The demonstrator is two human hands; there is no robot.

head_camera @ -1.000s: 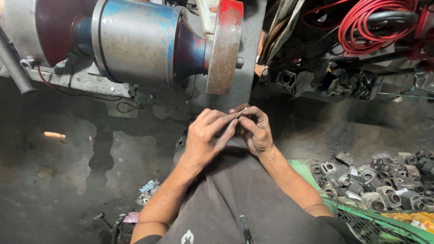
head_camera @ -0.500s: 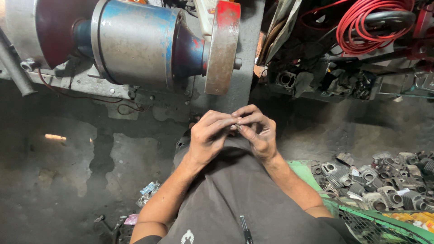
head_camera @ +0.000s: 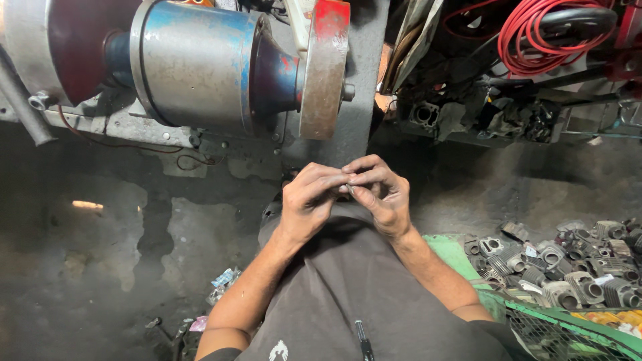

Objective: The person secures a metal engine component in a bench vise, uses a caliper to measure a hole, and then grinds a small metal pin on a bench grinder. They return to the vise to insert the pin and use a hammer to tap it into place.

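My left hand (head_camera: 309,202) and my right hand (head_camera: 381,192) meet in front of my chest, fingertips pressed together around a small metal piece (head_camera: 348,188) that is mostly hidden by the fingers. Both hands pinch it. Just above them stands a bench grinder with a blue-grey motor housing (head_camera: 194,63) and a worn grinding wheel (head_camera: 323,80) with a red guard at the top. The hands are a little below the wheel and apart from it.
A heap of grey metal engine parts (head_camera: 562,267) lies at the right beside a green mesh crate (head_camera: 568,324). Red cable coils (head_camera: 535,30) hang at the top right over dark clutter. The dusty concrete floor (head_camera: 100,254) holds scraps near my left elbow.
Both hands stayed together and shifted slightly up toward the grinding wheel, fingers still working the small piece. The view tilted a little.
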